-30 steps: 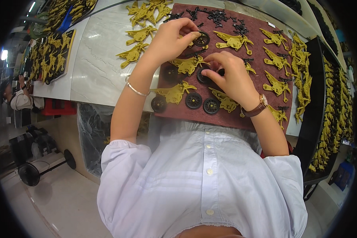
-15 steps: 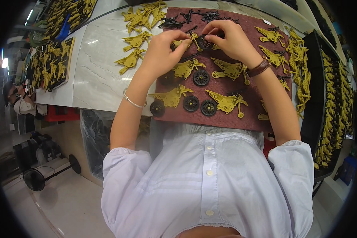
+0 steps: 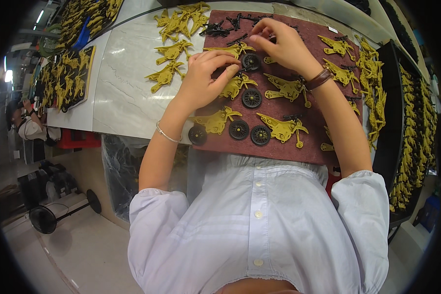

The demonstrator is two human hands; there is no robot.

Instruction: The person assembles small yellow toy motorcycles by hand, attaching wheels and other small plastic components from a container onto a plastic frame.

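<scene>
My left hand [image 3: 208,78] is closed in a pinch above the left part of the dark red mat [image 3: 245,149], close to a yellow motorcycle-like toy body [image 3: 232,88]. What it pinches is too small to make out. Directly beside its fingertips lies a black spoked wheel [image 3: 250,62] with a yellow centre. Over the upper middle of the mat, my right hand [image 3: 284,49] has its fingers curved and slightly apart, near the black parts, with no wheel in it. Another black wheel [image 3: 252,98] and yellow body [image 3: 285,87] lie nearer to me.
Small black parts [image 3: 216,30] lie along the mat's far edge. Yellow bodies [image 3: 170,51] sit on the pale tabletop to the left, and a heap of them [image 3: 370,88] runs down the right. Beyond stands a black rack [image 3: 394,93]. Another person [image 3: 29,125] is at far left.
My right hand has let go of the wheel and moved up and away. The wheel now rests on the mat. My left hand has moved slightly nearer to me.
</scene>
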